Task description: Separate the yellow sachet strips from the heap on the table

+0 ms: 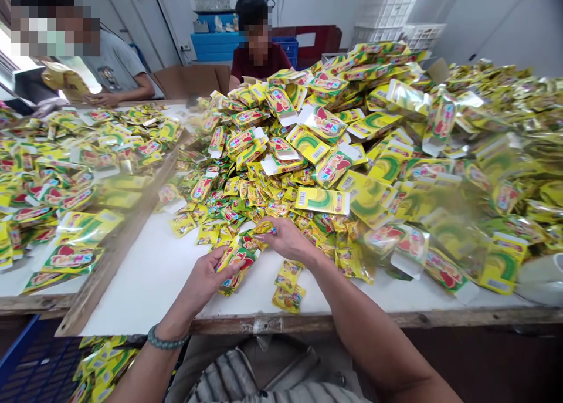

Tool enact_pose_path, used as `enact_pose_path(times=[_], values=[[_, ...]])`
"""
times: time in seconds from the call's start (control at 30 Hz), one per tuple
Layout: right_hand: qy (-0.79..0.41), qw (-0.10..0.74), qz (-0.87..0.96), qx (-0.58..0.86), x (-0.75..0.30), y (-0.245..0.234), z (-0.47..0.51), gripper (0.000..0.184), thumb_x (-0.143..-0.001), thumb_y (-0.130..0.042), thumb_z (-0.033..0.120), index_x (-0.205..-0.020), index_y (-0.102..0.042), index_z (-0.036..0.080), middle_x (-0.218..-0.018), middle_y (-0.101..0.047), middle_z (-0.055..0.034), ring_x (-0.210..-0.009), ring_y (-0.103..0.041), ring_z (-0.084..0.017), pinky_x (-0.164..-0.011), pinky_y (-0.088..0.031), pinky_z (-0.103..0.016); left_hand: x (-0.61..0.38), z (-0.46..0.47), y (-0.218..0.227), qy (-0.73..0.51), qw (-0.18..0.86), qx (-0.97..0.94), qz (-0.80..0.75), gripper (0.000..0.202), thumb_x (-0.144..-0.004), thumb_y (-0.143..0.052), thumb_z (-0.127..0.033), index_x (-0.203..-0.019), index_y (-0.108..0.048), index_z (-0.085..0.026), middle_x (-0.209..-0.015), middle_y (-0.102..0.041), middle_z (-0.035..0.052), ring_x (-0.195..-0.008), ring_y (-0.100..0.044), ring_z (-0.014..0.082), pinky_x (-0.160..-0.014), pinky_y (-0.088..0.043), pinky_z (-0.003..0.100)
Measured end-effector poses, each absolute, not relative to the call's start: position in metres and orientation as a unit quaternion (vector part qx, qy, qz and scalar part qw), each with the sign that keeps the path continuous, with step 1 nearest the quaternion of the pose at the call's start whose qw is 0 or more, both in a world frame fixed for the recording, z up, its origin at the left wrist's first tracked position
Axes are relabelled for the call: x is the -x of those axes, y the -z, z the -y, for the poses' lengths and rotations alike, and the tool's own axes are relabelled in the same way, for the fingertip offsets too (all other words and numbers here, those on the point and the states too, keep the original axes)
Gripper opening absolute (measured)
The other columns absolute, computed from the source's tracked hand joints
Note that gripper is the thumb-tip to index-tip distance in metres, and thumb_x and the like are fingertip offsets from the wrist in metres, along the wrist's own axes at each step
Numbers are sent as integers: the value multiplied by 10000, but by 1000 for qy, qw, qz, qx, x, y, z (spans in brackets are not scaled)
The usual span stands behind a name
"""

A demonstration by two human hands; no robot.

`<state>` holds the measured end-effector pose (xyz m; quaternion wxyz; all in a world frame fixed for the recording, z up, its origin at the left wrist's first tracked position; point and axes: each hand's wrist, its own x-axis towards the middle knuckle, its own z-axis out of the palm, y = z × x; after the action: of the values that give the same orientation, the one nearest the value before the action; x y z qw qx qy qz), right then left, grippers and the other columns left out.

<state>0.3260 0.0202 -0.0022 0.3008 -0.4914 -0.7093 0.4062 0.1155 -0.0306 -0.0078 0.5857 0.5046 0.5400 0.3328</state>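
My left hand, with a beaded bracelet at the wrist, is closed around a small yellow and green candy box with red lettering art. The box is tilted, its upper end towards my right hand. My right fingers pinch a small yellow candy packet at that upper end; whether it is partly inside the box I cannot tell. Two similar packets lie on the white tabletop below my right wrist. Just beyond both hands spreads a heap of loose candy packets.
A tall pile of candy boxes rises behind the packets and runs right. A wooden divider separates more boxes at left. Two people sit across the table. A blue crate stands below the left edge.
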Motion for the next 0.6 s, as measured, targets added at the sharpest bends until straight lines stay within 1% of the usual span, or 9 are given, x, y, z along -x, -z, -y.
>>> enact_pose_path(times=[0.1,0.2,0.27,0.37,0.5,0.6], values=[[-347,286,729,516,-328,1,-20,193,-846,-634,229,-1017,-723,215,-797,-703,-25,-759,-628,-181,-705,-430,-263,-116,29,7,-312,513,-570,-561,380,-692,-763,-488,-932,-730,-195,-923,-735,48,-843,-641,241,-709,-492,280],[-305,274,765,498,-330,1,-19,135,-840,-628,209,-936,-723,215,-801,-701,-27,-786,-631,-188,-710,-413,-259,-113,27,8,-274,451,-624,-576,317,-727,-734,-477,-895,-741,-207,-873,-725,28,-848,-630,237,-693,-472,259],[-296,267,778,485,-331,-1,-18,122,-834,-620,186,-904,-716,214,-833,-706,-29,-817,-634,-191,-721,-408,-257,-113,26,11,-264,467,-620,-573,335,-752,-707,-491,-919,-736,-203,-857,-720,25,-805,-627,225,-668,-465,256],[-287,263,781,488,-334,-4,-18,138,-832,-609,169,-919,-707,213,-864,-708,-36,-840,-636,-198,-714,-401,-256,-115,25,14,-271,495,-602,-565,362,-771,-685,-504,-957,-731,-197,-857,-720,29,-769,-626,216,-672,-473,267],[-280,244,791,487,-336,-5,-16,131,-830,-610,157,-902,-702,216,-857,-708,-32,-814,-636,-196,-687,-391,-254,-118,26,17,-266,453,-624,-579,303,-772,-690,-471,-928,-749,-218,-822,-711,21,-813,-621,230,-703,-473,272],[-285,235,787,495,-337,-2,-17,147,-816,-623,152,-911,-709,223,-860,-714,-30,-802,-638,-195,-677,-391,-252,-117,27,19,-255,469,-626,-569,302,-781,-675,-471,-948,-749,-230,-842,-713,21,-853,-618,244,-722,-474,278]])
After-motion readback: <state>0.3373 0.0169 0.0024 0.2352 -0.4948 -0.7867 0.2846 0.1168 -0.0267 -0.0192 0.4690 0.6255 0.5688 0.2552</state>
